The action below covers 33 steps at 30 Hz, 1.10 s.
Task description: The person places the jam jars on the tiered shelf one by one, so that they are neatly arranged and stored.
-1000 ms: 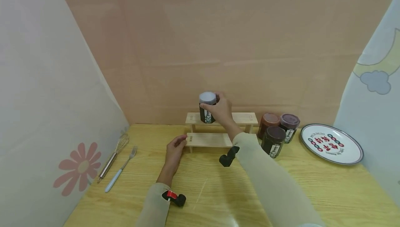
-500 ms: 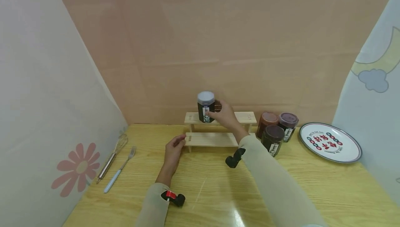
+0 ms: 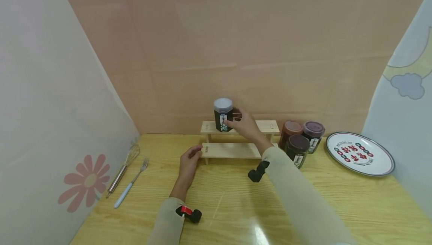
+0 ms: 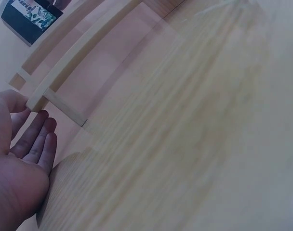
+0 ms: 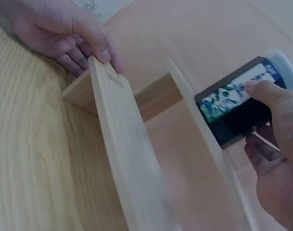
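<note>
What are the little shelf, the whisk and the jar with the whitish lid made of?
Pale tan two-tier shelf: seems wood, matte, built of flat planks.
Silvery wire whisk: probably metal, polished, as it gleams.
Dark, faceted jar with whitish lid: smooth, maybe plastic, since the lid looks cloudy; glass is possible below.

Right hand (image 3: 245, 125) higher than left hand (image 3: 189, 162)

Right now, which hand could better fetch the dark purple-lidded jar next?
Likely the right hand: though touching the dark white-lidded jar, it's nearer the purple-lidded jar. The left hand grips the pale wooden shelf.
</note>
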Each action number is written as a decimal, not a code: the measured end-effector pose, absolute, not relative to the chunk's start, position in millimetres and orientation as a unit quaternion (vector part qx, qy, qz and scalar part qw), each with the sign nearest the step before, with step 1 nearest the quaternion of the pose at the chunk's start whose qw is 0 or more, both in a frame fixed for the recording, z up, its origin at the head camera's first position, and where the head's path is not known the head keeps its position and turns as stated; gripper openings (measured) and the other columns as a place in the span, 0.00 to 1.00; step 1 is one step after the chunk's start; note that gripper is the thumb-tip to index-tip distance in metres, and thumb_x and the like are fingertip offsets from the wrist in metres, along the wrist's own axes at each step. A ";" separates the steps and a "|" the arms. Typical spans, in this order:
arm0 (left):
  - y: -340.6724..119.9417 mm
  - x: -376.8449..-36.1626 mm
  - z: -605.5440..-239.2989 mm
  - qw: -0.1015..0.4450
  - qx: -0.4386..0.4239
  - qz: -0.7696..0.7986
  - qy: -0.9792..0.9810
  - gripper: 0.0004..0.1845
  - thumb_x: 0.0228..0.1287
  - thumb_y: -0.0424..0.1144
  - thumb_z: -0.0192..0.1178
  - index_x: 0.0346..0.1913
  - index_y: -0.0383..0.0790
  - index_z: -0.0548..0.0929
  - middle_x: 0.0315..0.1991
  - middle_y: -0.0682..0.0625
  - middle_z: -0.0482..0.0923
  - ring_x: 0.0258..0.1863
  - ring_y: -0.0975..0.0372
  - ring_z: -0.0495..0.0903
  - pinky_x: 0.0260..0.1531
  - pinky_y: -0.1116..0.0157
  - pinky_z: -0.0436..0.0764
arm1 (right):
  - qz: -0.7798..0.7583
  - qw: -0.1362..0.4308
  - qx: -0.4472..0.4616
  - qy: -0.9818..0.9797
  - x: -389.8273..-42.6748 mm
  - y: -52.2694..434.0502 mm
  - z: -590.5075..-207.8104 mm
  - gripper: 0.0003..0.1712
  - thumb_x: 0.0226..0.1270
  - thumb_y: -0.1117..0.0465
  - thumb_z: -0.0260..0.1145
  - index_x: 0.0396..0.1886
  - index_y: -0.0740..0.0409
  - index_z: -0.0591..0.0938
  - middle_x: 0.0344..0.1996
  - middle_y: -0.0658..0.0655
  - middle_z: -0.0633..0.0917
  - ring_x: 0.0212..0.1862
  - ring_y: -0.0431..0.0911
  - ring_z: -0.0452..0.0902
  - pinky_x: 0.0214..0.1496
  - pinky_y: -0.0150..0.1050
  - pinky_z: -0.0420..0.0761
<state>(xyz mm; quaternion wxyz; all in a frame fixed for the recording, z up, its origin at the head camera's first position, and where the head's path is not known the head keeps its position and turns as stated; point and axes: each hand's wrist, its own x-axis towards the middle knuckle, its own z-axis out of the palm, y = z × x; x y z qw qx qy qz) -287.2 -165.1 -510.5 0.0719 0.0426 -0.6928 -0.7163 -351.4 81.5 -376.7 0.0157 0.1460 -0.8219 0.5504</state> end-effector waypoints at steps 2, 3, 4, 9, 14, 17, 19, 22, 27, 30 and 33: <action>-165.3 -286.9 -510.1 0.068 0.039 -0.713 -0.697 0.16 0.74 0.38 0.62 0.60 0.40 0.84 0.63 0.46 0.81 0.64 0.58 0.77 0.57 0.73 0.78 | 0.547 0.014 0.154 -0.822 -349.4 91.8 -372.2 0.44 0.69 0.53 0.73 0.79 0.57 0.64 0.72 0.64 0.74 0.73 0.61 0.70 0.75 0.56 0.72; -165.4 -286.8 -510.0 0.069 0.038 -0.710 -0.700 0.16 0.74 0.38 0.62 0.60 0.41 0.84 0.63 0.46 0.81 0.65 0.58 0.76 0.59 0.71 0.78 | 0.547 0.016 0.159 -0.822 -348.7 98.2 -369.9 0.44 0.69 0.54 0.73 0.79 0.58 0.64 0.72 0.64 0.73 0.74 0.61 0.69 0.76 0.56 0.71; -165.8 -286.7 -509.7 0.068 0.037 -0.707 -0.703 0.16 0.74 0.39 0.62 0.60 0.42 0.84 0.64 0.46 0.81 0.65 0.58 0.76 0.61 0.70 0.78 | 0.547 0.016 0.164 -0.821 -347.3 105.1 -366.8 0.44 0.70 0.55 0.72 0.79 0.58 0.63 0.73 0.65 0.72 0.75 0.62 0.68 0.77 0.55 0.69; -170.8 -286.8 -509.7 0.069 0.035 -0.701 -0.709 0.16 0.75 0.40 0.62 0.61 0.43 0.84 0.65 0.47 0.80 0.67 0.57 0.75 0.64 0.66 0.76 | 0.529 0.025 0.180 -0.829 -341.4 146.7 -355.9 0.44 0.72 0.55 0.70 0.80 0.61 0.61 0.76 0.66 0.69 0.77 0.61 0.64 0.80 0.55 0.64; -172.1 -286.1 -510.9 0.071 0.035 -0.704 -0.705 0.16 0.75 0.40 0.62 0.61 0.42 0.84 0.64 0.47 0.80 0.66 0.58 0.75 0.59 0.73 0.76 | 0.497 0.039 0.167 -0.851 -332.4 198.8 -356.1 0.44 0.73 0.55 0.70 0.80 0.62 0.60 0.76 0.68 0.68 0.76 0.66 0.63 0.79 0.60 0.64; -171.5 -285.6 -511.1 0.077 0.032 -0.702 -0.707 0.15 0.75 0.40 0.63 0.60 0.42 0.84 0.64 0.47 0.81 0.66 0.58 0.76 0.59 0.73 0.77 | 0.464 0.057 0.151 -0.871 -324.1 231.0 -359.4 0.44 0.73 0.53 0.70 0.80 0.63 0.61 0.75 0.70 0.69 0.75 0.69 0.64 0.76 0.63 0.66; -171.6 -285.0 -510.7 0.080 0.031 -0.702 -0.707 0.15 0.75 0.39 0.63 0.60 0.41 0.85 0.64 0.46 0.81 0.66 0.57 0.76 0.59 0.73 0.77 | 0.440 0.074 0.138 -0.884 -319.5 251.3 -362.9 0.44 0.72 0.51 0.70 0.79 0.64 0.62 0.74 0.71 0.70 0.73 0.70 0.66 0.74 0.65 0.68; -172.4 -284.3 -510.1 0.082 0.032 -0.701 -0.707 0.15 0.75 0.39 0.62 0.59 0.42 0.85 0.63 0.47 0.81 0.66 0.58 0.76 0.58 0.74 0.77 | 0.421 0.090 0.112 -0.896 -315.0 279.1 -369.1 0.44 0.73 0.50 0.69 0.79 0.64 0.61 0.74 0.72 0.68 0.72 0.72 0.66 0.71 0.67 0.70; -172.9 -284.2 -509.6 0.080 0.034 -0.707 -0.702 0.15 0.75 0.39 0.61 0.60 0.41 0.84 0.64 0.46 0.80 0.66 0.58 0.75 0.56 0.77 0.77 | 0.436 0.090 0.043 -0.895 -309.0 316.9 -380.4 0.50 0.73 0.44 0.67 0.83 0.61 0.55 0.79 0.71 0.61 0.76 0.75 0.57 0.71 0.72 0.65; -172.6 -284.8 -510.1 0.080 0.033 -0.709 -0.700 0.16 0.76 0.38 0.61 0.61 0.39 0.83 0.65 0.44 0.80 0.67 0.56 0.75 0.55 0.78 0.77 | 0.448 0.085 0.016 -0.890 -307.4 332.6 -390.7 0.53 0.73 0.42 0.67 0.83 0.62 0.53 0.79 0.72 0.59 0.77 0.76 0.53 0.71 0.74 0.62; -172.0 -285.1 -510.1 0.080 0.034 -0.710 -0.699 0.17 0.75 0.38 0.61 0.62 0.38 0.83 0.65 0.43 0.79 0.67 0.55 0.75 0.54 0.79 0.76 | 0.453 0.086 0.010 -0.888 -308.0 342.3 -402.7 0.53 0.73 0.43 0.67 0.82 0.66 0.53 0.78 0.75 0.60 0.75 0.77 0.55 0.71 0.73 0.62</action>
